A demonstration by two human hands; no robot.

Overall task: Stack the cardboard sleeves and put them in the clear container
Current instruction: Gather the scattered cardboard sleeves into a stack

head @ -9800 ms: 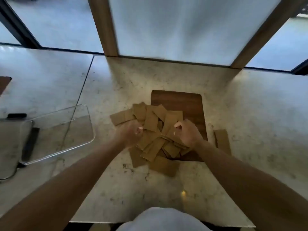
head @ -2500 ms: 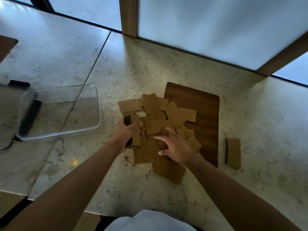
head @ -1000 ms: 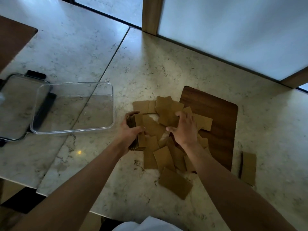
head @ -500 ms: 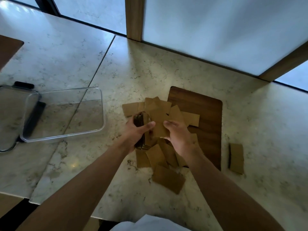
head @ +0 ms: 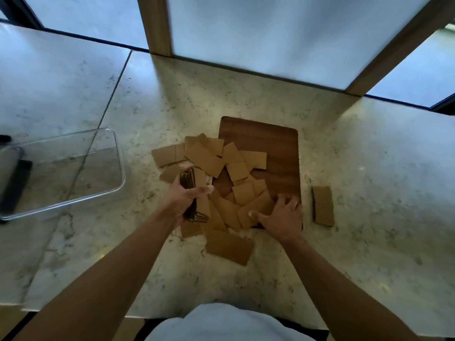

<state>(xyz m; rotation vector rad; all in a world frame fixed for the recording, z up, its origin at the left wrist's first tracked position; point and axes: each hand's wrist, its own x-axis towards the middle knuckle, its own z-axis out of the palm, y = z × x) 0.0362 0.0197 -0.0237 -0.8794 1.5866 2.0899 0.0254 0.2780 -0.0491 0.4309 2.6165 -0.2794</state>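
Several flat brown cardboard sleeves (head: 209, 158) lie scattered in a loose pile over the marble counter and the near left part of a wooden board (head: 270, 141). My left hand (head: 187, 195) grips a stack of sleeves (head: 190, 183) held on edge at the pile's left side. My right hand (head: 283, 217) lies with fingers spread on a sleeve (head: 256, 210) at the board's near corner. The clear container (head: 73, 168) stands empty on the counter to the left. A small separate stack of sleeves (head: 322, 205) lies right of the board.
A clear lid with dark clips (head: 9, 178) lies at the far left edge beside the container. Frosted window panes with wooden posts (head: 157, 23) run along the counter's far side. The counter's front edge (head: 73, 306) is close to my body.
My right hand has moved from beside the held stack down to the right, onto a sleeve at the board's near corner. My left hand keeps gripping the stack.
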